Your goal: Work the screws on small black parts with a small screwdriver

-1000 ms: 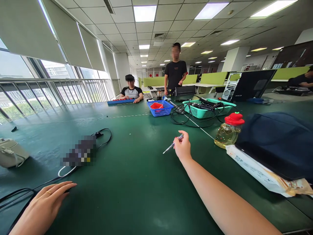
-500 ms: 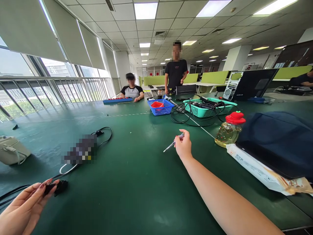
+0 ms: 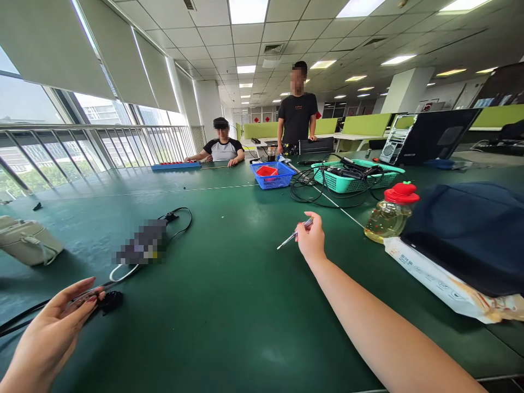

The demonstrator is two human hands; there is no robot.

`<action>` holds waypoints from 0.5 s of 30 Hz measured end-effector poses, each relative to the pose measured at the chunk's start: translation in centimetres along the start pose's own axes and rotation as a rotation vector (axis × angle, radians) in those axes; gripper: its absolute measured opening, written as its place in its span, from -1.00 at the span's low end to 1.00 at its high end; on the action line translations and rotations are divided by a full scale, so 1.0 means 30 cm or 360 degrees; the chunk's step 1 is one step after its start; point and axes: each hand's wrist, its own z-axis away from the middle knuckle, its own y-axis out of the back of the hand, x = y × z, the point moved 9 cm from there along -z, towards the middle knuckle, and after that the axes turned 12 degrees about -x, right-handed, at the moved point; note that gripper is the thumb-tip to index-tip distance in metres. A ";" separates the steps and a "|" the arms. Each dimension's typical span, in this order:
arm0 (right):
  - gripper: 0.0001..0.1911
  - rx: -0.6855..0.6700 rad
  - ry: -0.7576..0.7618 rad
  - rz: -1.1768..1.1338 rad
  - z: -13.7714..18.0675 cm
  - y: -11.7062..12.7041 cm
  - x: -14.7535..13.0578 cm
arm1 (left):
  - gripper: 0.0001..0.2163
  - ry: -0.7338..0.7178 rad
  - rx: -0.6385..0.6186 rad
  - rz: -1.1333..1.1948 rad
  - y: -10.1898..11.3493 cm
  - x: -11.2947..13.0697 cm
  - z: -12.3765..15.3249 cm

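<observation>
My right hand (image 3: 311, 239) reaches out over the green table (image 3: 229, 305) and grips a thin metal screwdriver (image 3: 292, 234), its tip pointing left and down. My left hand (image 3: 51, 327) is at the near left edge, fingers pinched on a small black plug (image 3: 107, 300) at the end of a black cable (image 3: 20, 316). A blurred dark device (image 3: 143, 245) with white and black cords lies beyond that hand.
A beige bag (image 3: 28, 240) sits far left. A bottle with a red cap (image 3: 388, 215), a dark blue cloth (image 3: 466, 234) and a white packet (image 3: 446, 286) lie right. Blue basket (image 3: 272, 176), teal basket (image 3: 352, 180) and tangled cables farther back. Two people at the far end.
My left hand has lifted from lying flat on the table and pinched the black plug. The right hand with the screwdriver has stayed nearly still; the view shifted slightly.
</observation>
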 end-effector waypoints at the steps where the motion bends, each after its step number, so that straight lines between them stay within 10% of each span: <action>1: -0.58 0.0002 0.0002 -0.0006 0.000 0.000 0.000 | -0.36 0.0022 -0.0049 0.0090 -0.011 -0.001 -0.004; 15: -0.60 0.0019 -0.0001 -0.0003 -0.007 0.001 0.010 | -0.39 0.0079 -0.0364 -0.0143 -0.073 -0.009 -0.062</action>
